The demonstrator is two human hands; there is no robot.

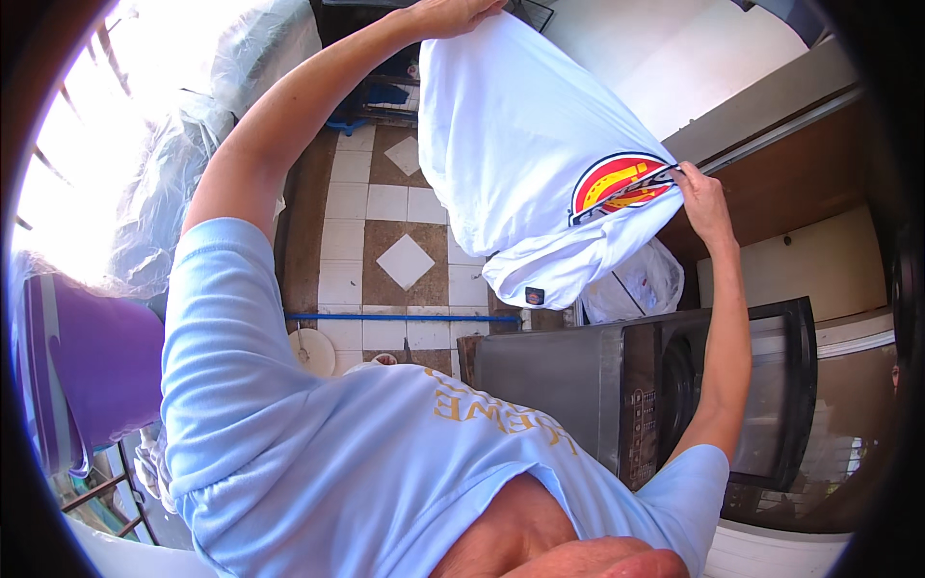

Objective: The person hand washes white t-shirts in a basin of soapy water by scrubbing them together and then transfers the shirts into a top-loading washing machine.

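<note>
A white T-shirt [501, 125] with a round red-and-yellow print hangs stretched between my two hands, in front of me and above the tiled floor. My left hand [458, 15], raised at the top of the view, is closed on the shirt's upper edge; its fingertips are partly cut off by the frame. Lower and to the right, my right hand [705, 204] pinches the cloth beside the print. The shirt's lower part hangs in loose folds, with a small dark patch near its bottom.
A dark grey appliance [554, 376] with a control panel and an open door [771, 395] stands near right, under my right forearm. At left are a purple tub [106, 366] and clear plastic sheeting [169, 183]. A blue rod [385, 316] crosses the tiled floor [342, 279].
</note>
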